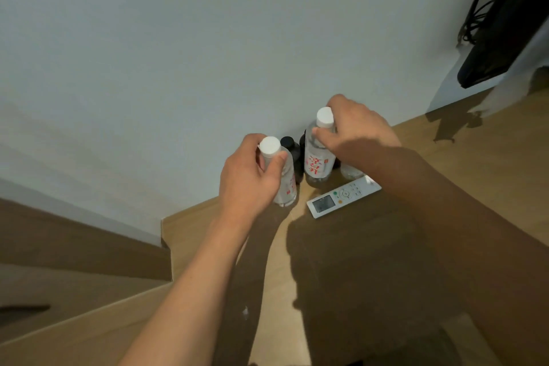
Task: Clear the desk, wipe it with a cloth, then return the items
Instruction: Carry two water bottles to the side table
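Two clear water bottles with white caps are gripped near the neck at the back of the desk, close to the wall. The left hand is wrapped round the left bottle, fingers curled and pressing its shoulder. The right hand is closed on the right bottle, fingers pinching just under the cap. Whether either base is still on the desk cannot be told.

Risks, as judged: grips sit high on soft plastic, so a bottle could swing or slip out — the left one looks tilted already. Two dark bottles stand touching or just behind the clear pair and could be knocked against the wall on a careless lift. A white remote lies just in front of the right bottle, under the right forearm — it could be swept or dragged off on withdrawal. Another clear item is half hidden behind the right wrist; it cannot be identified. Black cables and a dark object hang at far right, well apart.
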`<action>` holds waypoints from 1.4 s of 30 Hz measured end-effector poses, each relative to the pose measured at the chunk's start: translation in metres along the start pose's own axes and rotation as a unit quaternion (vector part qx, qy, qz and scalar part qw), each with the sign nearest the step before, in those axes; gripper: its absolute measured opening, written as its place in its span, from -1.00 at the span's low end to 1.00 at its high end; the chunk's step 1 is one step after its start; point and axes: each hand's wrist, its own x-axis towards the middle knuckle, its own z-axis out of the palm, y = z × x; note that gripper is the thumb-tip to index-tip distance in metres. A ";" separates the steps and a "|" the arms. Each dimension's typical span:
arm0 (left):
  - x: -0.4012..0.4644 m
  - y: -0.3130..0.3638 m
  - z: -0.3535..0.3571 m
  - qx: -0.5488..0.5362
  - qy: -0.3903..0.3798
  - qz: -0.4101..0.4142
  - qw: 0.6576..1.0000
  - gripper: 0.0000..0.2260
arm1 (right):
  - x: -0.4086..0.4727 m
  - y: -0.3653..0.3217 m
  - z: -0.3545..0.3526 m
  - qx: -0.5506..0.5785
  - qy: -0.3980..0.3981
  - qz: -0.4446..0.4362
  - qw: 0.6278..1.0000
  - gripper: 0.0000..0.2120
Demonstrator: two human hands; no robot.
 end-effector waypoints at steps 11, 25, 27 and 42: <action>-0.044 0.029 -0.009 -0.074 0.006 0.069 0.995 -0.85 | -0.106 -0.007 -0.032 0.084 0.115 0.077 0.987 -0.73; -0.144 0.155 0.076 -0.118 -0.134 0.213 0.961 -0.79 | -0.290 0.098 -0.091 0.095 0.200 0.239 0.946 -0.80; -0.166 0.183 0.094 -0.114 -0.156 0.229 0.954 -0.78 | -0.324 0.118 -0.104 0.105 0.218 0.258 0.935 -0.79; -0.341 0.360 0.225 -0.169 -0.291 0.341 0.878 -0.77 | -0.573 0.249 -0.180 0.114 0.324 0.386 0.856 -0.76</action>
